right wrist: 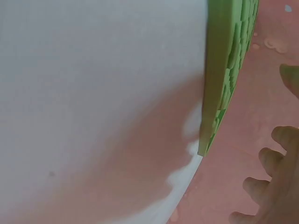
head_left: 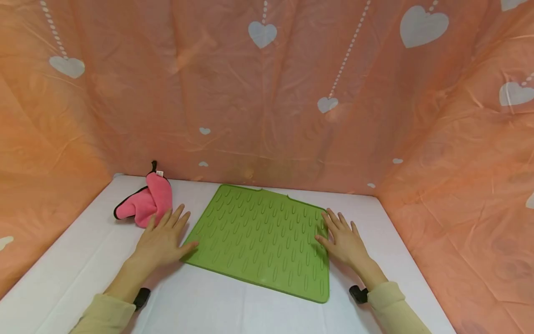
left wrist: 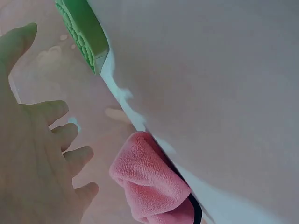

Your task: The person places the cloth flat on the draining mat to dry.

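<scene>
A green silicone mat [head_left: 260,236] with rows of raised oval ridges lies at a slant on the white table. My left hand [head_left: 160,241], fingers spread and straight, is at the mat's left edge, its thumb overlapping the near-left corner in the head view. At the right edge is my right hand [head_left: 344,241], fingers also spread, thumb and fingertips over the mat's border. Both wrist views show the palms raised above the tabletop with nothing in them. A crumpled pink cloth [head_left: 156,195] with black trim sits just beyond my left fingers.
The white table [head_left: 208,306] is enclosed by orange curtains [head_left: 267,102] printed with pale hearts, at the back and on both sides. A black loop [head_left: 154,165] sticks up from the cloth near the back edge. Dark wrist cameras are strapped below both hands.
</scene>
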`<state>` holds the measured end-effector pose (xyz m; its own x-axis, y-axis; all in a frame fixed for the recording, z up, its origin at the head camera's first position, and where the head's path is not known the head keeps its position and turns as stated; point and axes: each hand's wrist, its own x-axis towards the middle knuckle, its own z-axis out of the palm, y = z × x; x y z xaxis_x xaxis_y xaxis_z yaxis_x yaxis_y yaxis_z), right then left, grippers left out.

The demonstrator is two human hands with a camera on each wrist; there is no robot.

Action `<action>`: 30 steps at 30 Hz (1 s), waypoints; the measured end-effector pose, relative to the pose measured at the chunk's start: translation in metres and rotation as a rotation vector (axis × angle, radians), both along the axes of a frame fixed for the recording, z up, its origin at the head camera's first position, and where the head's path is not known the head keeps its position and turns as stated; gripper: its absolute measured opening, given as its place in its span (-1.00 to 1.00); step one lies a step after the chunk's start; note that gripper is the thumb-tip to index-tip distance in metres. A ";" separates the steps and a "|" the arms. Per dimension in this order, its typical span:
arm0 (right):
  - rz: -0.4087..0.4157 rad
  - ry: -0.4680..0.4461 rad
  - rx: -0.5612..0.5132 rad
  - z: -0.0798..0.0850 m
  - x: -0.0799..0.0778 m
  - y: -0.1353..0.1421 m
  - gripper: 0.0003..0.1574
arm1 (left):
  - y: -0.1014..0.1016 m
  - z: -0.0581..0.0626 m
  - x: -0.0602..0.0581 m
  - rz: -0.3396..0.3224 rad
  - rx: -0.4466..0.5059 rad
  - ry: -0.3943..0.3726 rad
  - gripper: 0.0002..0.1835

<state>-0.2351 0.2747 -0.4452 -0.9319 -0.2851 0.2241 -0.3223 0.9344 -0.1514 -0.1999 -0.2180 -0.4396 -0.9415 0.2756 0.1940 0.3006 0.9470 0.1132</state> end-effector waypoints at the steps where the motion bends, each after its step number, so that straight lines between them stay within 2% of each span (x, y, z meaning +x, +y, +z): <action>1: 0.004 0.004 0.001 0.001 0.001 0.000 -0.02 | -0.001 0.000 0.001 -0.003 0.000 0.005 -0.03; 9: 0.047 0.034 0.024 0.005 0.016 0.000 0.00 | -0.008 0.002 0.008 -0.031 -0.022 0.034 -0.03; 15: 0.099 0.032 0.021 0.000 0.035 0.005 -0.01 | -0.024 0.002 0.006 -0.047 -0.035 0.049 -0.05; 23: 0.143 -0.022 -0.001 -0.011 0.056 0.016 0.00 | -0.052 0.014 -0.008 -0.026 -0.001 0.027 -0.07; 30: 0.181 -0.078 0.020 -0.017 0.069 0.024 -0.03 | -0.076 0.015 -0.028 -0.047 -0.005 0.029 -0.13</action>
